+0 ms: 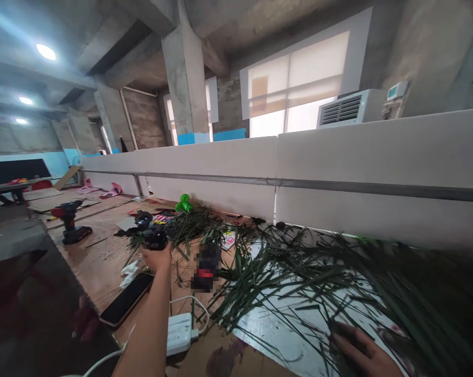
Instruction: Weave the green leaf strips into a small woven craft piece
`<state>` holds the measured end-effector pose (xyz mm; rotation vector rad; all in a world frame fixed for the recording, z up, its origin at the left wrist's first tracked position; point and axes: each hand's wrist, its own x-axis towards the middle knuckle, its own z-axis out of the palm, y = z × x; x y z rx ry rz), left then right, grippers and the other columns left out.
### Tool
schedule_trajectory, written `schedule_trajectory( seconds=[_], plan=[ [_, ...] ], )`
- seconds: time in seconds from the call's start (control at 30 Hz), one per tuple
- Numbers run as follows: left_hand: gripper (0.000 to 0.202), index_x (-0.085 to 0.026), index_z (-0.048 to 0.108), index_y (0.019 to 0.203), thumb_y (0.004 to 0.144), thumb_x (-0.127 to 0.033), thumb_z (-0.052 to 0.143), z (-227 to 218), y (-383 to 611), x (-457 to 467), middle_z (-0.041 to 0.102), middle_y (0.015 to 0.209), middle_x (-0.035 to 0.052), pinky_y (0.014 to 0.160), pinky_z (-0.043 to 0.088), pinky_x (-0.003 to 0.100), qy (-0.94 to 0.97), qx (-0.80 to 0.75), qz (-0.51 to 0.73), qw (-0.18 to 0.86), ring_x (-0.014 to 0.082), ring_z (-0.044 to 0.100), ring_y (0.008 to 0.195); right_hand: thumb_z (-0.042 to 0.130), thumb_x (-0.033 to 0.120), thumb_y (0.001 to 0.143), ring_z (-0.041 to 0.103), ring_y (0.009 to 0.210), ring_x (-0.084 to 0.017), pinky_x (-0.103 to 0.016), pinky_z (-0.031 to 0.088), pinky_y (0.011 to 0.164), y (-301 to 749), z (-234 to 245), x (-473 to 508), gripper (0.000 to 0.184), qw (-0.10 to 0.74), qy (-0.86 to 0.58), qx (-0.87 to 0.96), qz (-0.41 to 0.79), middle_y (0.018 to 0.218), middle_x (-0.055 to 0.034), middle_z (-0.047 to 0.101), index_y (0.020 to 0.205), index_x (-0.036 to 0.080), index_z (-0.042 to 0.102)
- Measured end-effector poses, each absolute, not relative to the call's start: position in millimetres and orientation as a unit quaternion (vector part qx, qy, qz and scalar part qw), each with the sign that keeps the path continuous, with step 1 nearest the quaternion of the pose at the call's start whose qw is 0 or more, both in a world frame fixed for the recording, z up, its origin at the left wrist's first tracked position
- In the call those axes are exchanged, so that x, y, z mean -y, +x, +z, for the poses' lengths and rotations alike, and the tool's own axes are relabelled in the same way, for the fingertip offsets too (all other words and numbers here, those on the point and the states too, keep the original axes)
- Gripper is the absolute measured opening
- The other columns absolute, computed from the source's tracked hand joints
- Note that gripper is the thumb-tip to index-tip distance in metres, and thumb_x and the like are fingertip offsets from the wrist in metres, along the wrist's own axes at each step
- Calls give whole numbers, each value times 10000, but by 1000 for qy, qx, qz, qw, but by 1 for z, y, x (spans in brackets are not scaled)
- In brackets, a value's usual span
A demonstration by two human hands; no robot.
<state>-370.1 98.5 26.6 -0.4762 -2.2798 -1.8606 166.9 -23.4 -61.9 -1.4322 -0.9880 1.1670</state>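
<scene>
My left hand reaches away over the table, its fingers closed around a black, lumpy object whose kind I cannot make out. Beside that object is another black, rounded piece. At the lower right, my right hand is curled, with thin dark green leaf strips at its fingertips. Long green strips lie in a loose heap around it, over a pale, shiny board. A smaller pile of strips lies just beyond my left hand.
A phone and a white power adapter with cable flank my left forearm. Crumpled white tissue lies by the phone. Farther left stands a cordless drill. A green propeller-shaped item sits near the white partition along the table's back.
</scene>
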Motion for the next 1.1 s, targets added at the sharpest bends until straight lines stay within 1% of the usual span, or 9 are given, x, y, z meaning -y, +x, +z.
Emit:
schedule_trajectory(
  seconds=[0.13, 0.2, 0.27, 0.33, 0.43, 0.57, 0.8, 0.9, 1.1],
  plan=[
    [872, -109, 314, 1404, 671, -190, 779, 41, -335, -89, 386, 1487, 262, 1147, 282, 575, -135, 742, -649, 96, 421, 350, 1400, 850, 472, 473, 695, 985, -347, -384, 559, 832, 152, -40, 32, 458, 556, -578, 384, 459, 956, -91, 790, 843, 212, 778],
    [768, -114, 376, 1382, 695, -141, 718, 52, -300, -89, 451, 1447, 201, 1155, 291, 514, -214, 653, -714, 132, 363, 409, 1362, 857, 455, 473, 688, 969, -335, -399, 536, 859, 151, -32, 33, 466, 582, -564, 353, 468, 948, -81, 787, 861, 209, 774],
    [730, -164, 411, 1370, 708, -192, 716, 62, -251, -88, 537, 1365, 137, 1092, 396, 407, -287, 614, -729, 93, 273, 527, 1254, 857, 431, 492, 683, 956, -322, -402, 525, 856, 151, -26, 33, 468, 606, -537, 330, 485, 972, -72, 782, 895, 210, 770],
    [695, -185, 433, 1355, 724, -264, 713, 65, -190, -81, 607, 1255, 114, 1012, 453, 387, -400, 519, -751, -84, 244, 594, 1151, 843, 408, 523, 676, 969, -312, -399, 511, 874, 151, -23, 33, 443, 630, -511, 321, 489, 974, -67, 778, 912, 209, 770],
    [541, -167, 582, 1172, 691, -369, 727, 54, -94, -58, 692, 1031, 92, 878, 481, 368, -496, 452, -631, -389, 244, 647, 990, 836, 382, 551, 668, 993, -305, -400, 499, 889, 152, -21, 32, 442, 658, -474, 332, 482, 1003, -75, 771, 949, 204, 765],
    [521, -176, 649, 1126, 708, -479, 717, 26, -9, -22, 725, 1021, 97, 740, 432, 327, -530, 446, -429, -579, 244, 648, 920, 818, 347, 625, 672, 940, -278, -379, 510, 843, 156, -22, 30, 465, 665, -457, 372, 459, 963, -77, 756, 1057, 200, 730],
    [401, -165, 701, 899, 636, -442, 823, 12, 16, -3, 715, 930, 78, 692, 400, 281, -520, 388, -397, -649, 214, 619, 855, 818, 327, 624, 658, 798, -242, -351, 501, 766, 153, -22, 30, 477, 643, -475, 405, 444, 767, -12, 686, 1059, 202, 668],
    [373, -157, 685, 801, 621, -437, 851, 2, 12, -7, 679, 810, 56, 667, 396, 277, -505, 365, -399, -673, 184, 593, 749, 808, 323, 647, 640, 782, -228, -334, 489, 736, 151, -16, 34, 458, 621, -479, 421, 456, 761, -5, 673, 1068, 204, 673],
    [388, -148, 692, 811, 633, -453, 854, -7, 6, -5, 613, 710, 22, 603, 364, 264, -498, 336, -348, -720, 140, 524, 616, 766, 464, 706, 545, 683, -168, -284, 405, 618, 159, 1, 39, 437, 617, -496, 390, 470, 863, -34, 697, 1047, 191, 741]
  ],
)
